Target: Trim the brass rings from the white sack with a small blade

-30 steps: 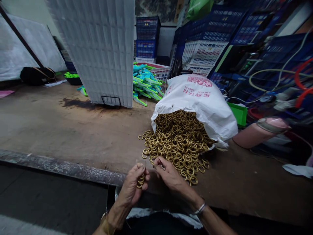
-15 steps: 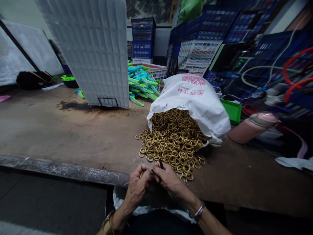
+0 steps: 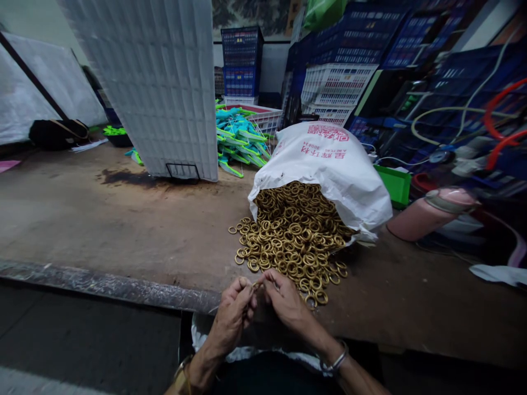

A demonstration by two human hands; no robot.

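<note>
I'm seeing the left fingers (image 3: pixel 246 295) pinching a brass-coloured ring (image 3: pixel 256 286), the right fingers (image 3: pixel 272 278) meeting at its edge; whether those are gripping, I cannot tell. Just beyond both, loose rings (image 3: pixel 288 241) are spilling from a white sack (image 3: pixel 329 159), which is blocking the table (image 3: pixel 173 230) behind. A ribbed panel (image 3: pixel 164 88) is standing farther off, leftward; a pink bottle (image 3: pixel 424 218) is sitting rightward
</note>
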